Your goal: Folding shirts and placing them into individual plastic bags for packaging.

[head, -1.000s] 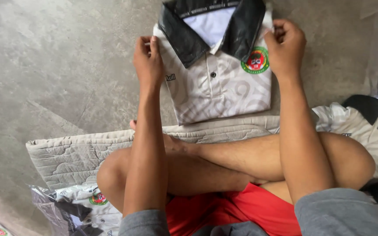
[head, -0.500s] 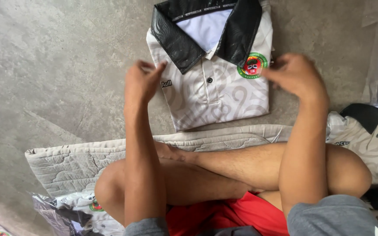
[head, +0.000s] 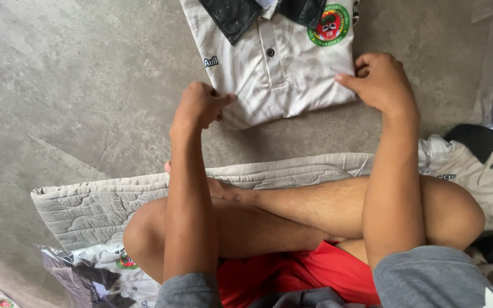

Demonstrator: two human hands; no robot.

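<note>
Bare grey concrete floor (head: 75, 85) fills most of my view, rough and dusty-looking, with a quilted mat (head: 104, 199) under my crossed legs. The folded shirt (head: 281, 74), white with a black collar and a round badge, lies flat on the floor just ahead of both hands.

My left hand (head: 198, 105) sits at the shirt's near left corner, its fingers (head: 223, 100) pressed together and pinching the edge of the cloth. My right hand (head: 380, 82) rests at the near right edge, fingers curled, tips touching the fabric; I cannot tell whether it pinches or only presses.

What worries me: the two grips are uneven. If the left corner lifts while the right side only presses, I judge the fold could slide open and the layers beneath could skew. Dragging the bundle toward me across rough concrete could soil or snag the white fabric. The near edge already looks slightly slanted, so squaring it with a hard tug may crease the front placket. Another shirt (head: 486, 171) lies loose beyond my right knee, and a bagged one (head: 104, 268) behind the left elbow, close enough to catch.
</note>
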